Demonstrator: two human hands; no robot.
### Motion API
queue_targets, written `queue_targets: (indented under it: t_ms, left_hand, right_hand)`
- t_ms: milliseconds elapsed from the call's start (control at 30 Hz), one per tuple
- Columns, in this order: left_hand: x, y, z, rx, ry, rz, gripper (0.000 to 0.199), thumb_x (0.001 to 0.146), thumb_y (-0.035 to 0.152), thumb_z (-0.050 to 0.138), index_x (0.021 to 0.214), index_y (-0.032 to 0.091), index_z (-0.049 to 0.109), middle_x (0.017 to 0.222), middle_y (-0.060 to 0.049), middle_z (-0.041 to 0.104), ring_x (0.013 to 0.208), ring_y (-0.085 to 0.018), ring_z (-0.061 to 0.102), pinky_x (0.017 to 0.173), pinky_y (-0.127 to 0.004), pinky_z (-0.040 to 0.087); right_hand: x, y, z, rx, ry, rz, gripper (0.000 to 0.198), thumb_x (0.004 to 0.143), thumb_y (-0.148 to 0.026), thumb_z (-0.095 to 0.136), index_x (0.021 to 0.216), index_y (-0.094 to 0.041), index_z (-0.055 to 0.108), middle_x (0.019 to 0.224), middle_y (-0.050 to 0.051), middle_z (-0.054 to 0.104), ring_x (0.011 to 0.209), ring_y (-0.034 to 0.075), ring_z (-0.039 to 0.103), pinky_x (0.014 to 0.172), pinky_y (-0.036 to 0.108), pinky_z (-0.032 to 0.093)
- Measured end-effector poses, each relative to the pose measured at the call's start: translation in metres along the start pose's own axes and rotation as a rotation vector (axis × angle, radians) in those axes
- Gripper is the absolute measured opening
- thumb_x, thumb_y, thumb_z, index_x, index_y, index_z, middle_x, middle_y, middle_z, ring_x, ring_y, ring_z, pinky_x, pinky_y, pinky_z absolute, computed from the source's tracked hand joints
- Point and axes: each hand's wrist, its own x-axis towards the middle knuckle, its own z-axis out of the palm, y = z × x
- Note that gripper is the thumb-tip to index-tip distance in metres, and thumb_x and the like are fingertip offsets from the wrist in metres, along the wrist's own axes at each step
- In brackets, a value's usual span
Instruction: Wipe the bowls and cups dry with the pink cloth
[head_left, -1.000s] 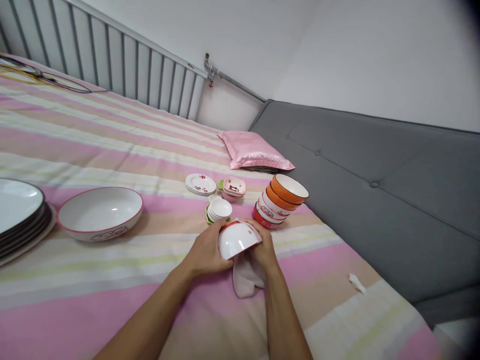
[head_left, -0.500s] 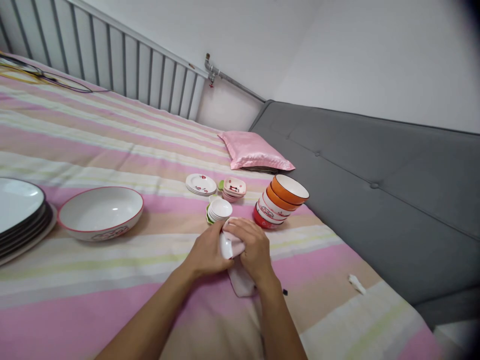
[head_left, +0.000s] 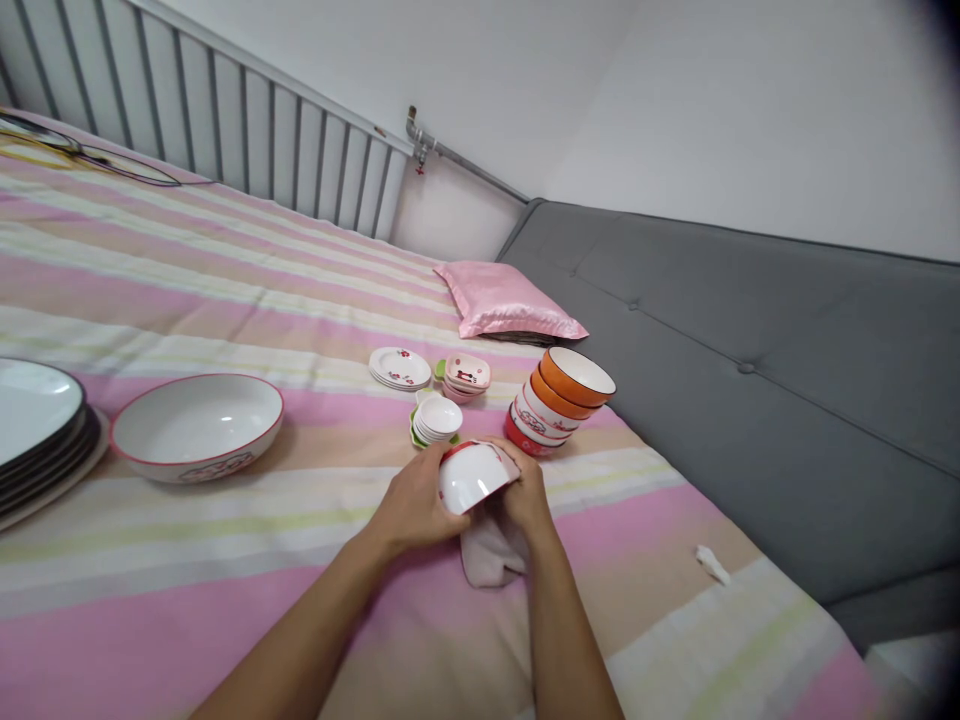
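A small white bowl with red markings point(head_left: 474, 478) is tilted between my hands above the striped bedspread. My left hand point(head_left: 417, 505) grips its left side, thumb along the lower edge. My right hand point(head_left: 527, 495) is closed at the bowl's right side around a pale cloth point(head_left: 491, 552), which hangs below the bowl; part of the cloth is hidden by the fingers. Just beyond my hands stands a stack of small white dishes point(head_left: 438, 418). To the right of it is a stack of orange, white and red bowls point(head_left: 559, 400).
Small flowered plates point(head_left: 400, 368) and pink square dishes point(head_left: 465, 374) lie further back. At left are a wide red-rimmed bowl point(head_left: 199, 425) and stacked dark-edged plates point(head_left: 37, 420). A pink pillow point(head_left: 510, 302) rests by the grey headboard point(head_left: 712, 370); a crumpled white scrap point(head_left: 711, 565) lies right.
My right hand has moved off the bowl's front to its right side with the cloth, uncovering more of the white surface. My left hand stays nearly in place.
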Motion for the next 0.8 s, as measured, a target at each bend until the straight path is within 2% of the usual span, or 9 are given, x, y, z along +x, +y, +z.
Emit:
queue_targets:
  t_ms: [200, 333, 500, 600, 800]
  left_hand:
    - [0.001, 0.0, -0.001, -0.012, 0.0, 0.017, 0.062, 0.058, 0.026, 0.07, 0.116, 0.021, 0.051, 0.11, -0.009, 0.063, 0.099, -0.03, 0.06, 0.082, -0.039, 0.048]
    - [0.0, 0.002, -0.002, -0.017, -0.003, 0.018, 0.058, 0.057, 0.025, 0.069, 0.112, 0.019, 0.05, 0.106, -0.009, 0.062, 0.095, -0.029, 0.06, 0.079, -0.038, 0.048]
    - [0.0, 0.002, -0.003, -0.029, -0.012, 0.01, 0.057, 0.055, 0.018, 0.064, 0.111, 0.019, 0.05, 0.102, -0.008, 0.062, 0.09, -0.027, 0.061, 0.076, -0.037, 0.048]
    - [0.0, 0.002, -0.004, -0.042, -0.01, 0.019, 0.058, 0.056, 0.019, 0.064, 0.112, 0.019, 0.049, 0.105, -0.008, 0.062, 0.093, -0.028, 0.061, 0.077, -0.037, 0.048]
    - [0.0, 0.002, -0.003, -0.046, -0.008, 0.022, 0.06, 0.057, 0.017, 0.063, 0.115, 0.021, 0.048, 0.108, -0.008, 0.062, 0.096, -0.028, 0.06, 0.08, -0.037, 0.048]
  right_hand:
    - [-0.002, 0.0, -0.001, -0.024, 0.001, 0.015, 0.051, 0.06, -0.008, 0.043, 0.101, -0.019, 0.071, 0.104, 0.005, 0.072, 0.098, 0.023, 0.064, 0.088, 0.034, 0.047]
    - [-0.006, -0.018, 0.002, -0.163, -0.017, -0.095, 0.048, 0.067, -0.007, 0.045, 0.105, -0.022, 0.07, 0.109, 0.004, 0.07, 0.103, 0.022, 0.062, 0.092, 0.034, 0.045]
    - [-0.01, -0.036, 0.014, -0.448, -0.052, -0.238, 0.04, 0.077, -0.008, 0.048, 0.105, -0.025, 0.07, 0.115, 0.004, 0.068, 0.111, 0.023, 0.058, 0.097, 0.037, 0.04]
    - [-0.012, -0.043, 0.021, -0.578, -0.096, -0.29, 0.04, 0.08, -0.008, 0.047, 0.106, -0.028, 0.07, 0.117, 0.002, 0.067, 0.115, 0.025, 0.055, 0.099, 0.04, 0.036]
    - [-0.013, -0.046, 0.022, -0.586, -0.106, -0.295, 0.041, 0.08, -0.008, 0.048, 0.108, -0.029, 0.07, 0.117, 0.002, 0.067, 0.115, 0.025, 0.054, 0.099, 0.04, 0.036]
